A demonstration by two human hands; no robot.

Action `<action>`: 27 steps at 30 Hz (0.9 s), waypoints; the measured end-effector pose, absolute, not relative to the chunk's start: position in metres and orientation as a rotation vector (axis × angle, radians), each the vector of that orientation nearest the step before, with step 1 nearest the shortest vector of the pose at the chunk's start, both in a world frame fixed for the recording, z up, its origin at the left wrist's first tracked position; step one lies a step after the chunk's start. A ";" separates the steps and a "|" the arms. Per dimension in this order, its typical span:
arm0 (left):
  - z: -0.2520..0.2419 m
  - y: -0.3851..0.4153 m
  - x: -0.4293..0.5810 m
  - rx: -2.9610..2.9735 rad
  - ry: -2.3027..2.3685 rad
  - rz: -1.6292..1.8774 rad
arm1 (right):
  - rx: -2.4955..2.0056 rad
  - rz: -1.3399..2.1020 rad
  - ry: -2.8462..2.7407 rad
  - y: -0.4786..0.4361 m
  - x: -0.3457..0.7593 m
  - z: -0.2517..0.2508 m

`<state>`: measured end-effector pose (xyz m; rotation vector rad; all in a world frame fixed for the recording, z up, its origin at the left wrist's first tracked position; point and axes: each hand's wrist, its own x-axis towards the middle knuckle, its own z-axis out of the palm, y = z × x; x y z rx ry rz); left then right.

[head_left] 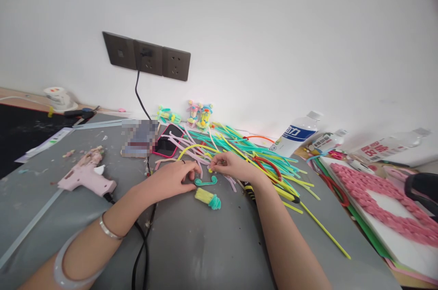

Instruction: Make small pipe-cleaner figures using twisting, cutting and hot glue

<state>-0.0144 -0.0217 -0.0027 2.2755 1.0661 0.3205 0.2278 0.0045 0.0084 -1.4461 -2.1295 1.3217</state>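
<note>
My right hand is pinched on a small yellow piece, mostly covered by the fingertips. My left hand reaches in from the other side, thumb and fingers parted. Its thumb tip is close to the left end of a teal pipe-cleaner piece curled at both ends; I cannot tell whether they touch. Just below on the grey table lies a short yellow bundle with a coiled teal end. Lilac pipe cleaners lie behind both hands.
A pile of teal and yellow pipe cleaners spreads behind my right arm. At left lies a pink glue gun with its black cable. Small pipe-cleaner figures stand by the wall, and a bottle stands at right.
</note>
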 end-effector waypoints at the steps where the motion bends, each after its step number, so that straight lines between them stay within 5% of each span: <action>1: -0.003 -0.022 -0.014 2.277 1.064 0.322 | -1.442 1.351 -2.104 0.003 0.229 0.011; 27: 0.001 -0.021 -0.012 2.261 1.061 0.281 | -1.475 1.221 -2.135 -0.016 0.232 0.011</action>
